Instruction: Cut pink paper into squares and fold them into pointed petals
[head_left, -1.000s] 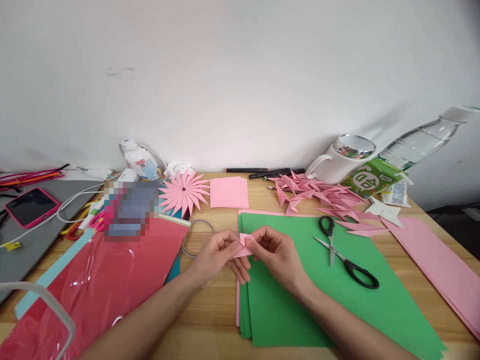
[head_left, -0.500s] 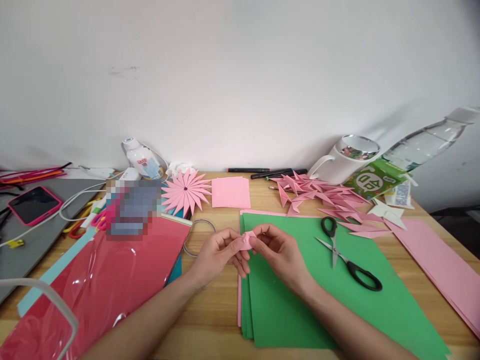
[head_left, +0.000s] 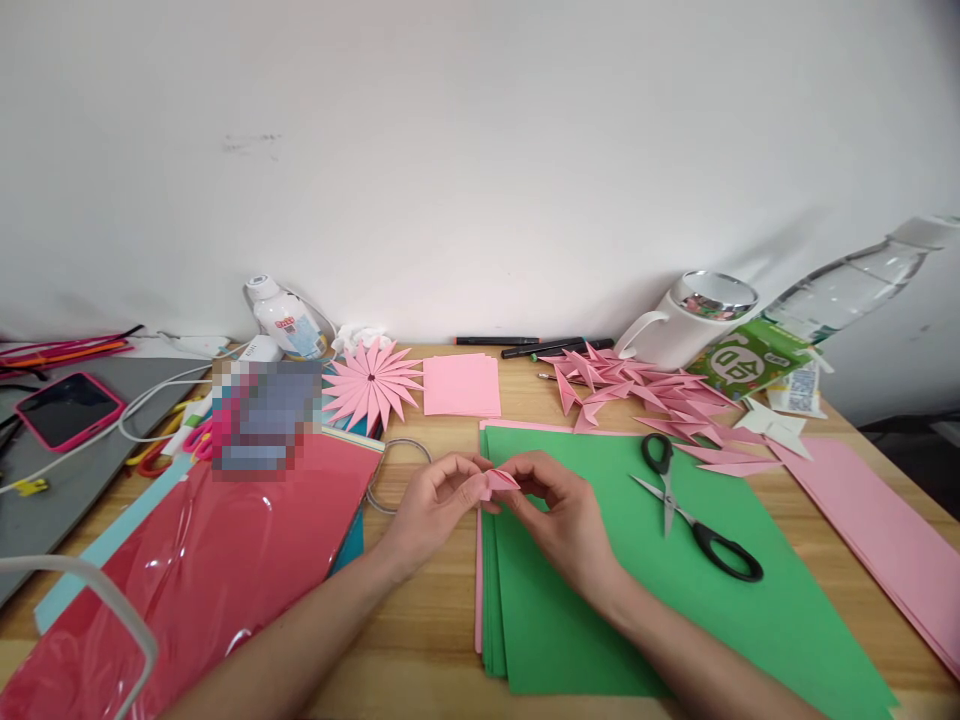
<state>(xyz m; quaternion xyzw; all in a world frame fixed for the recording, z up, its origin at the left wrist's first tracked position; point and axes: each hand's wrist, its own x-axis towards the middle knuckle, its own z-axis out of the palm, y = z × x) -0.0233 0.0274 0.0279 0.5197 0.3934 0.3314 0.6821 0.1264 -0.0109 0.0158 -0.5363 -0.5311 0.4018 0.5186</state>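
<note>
Turned since the earlier frame, the small folded pink paper [head_left: 504, 481] sat pinched in the fingertips of the nearly closed left hand [head_left: 441, 500] and right hand [head_left: 561, 507], near the green sheets' [head_left: 637, 610] left edge; uneven pinching risked a skewed crease.

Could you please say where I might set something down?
Bare wood lies between the red paper and green paper, below the left hand; a smaller strip fronts the pink squares. Crowded: the back right, with folded pieces, mug, box.
</note>
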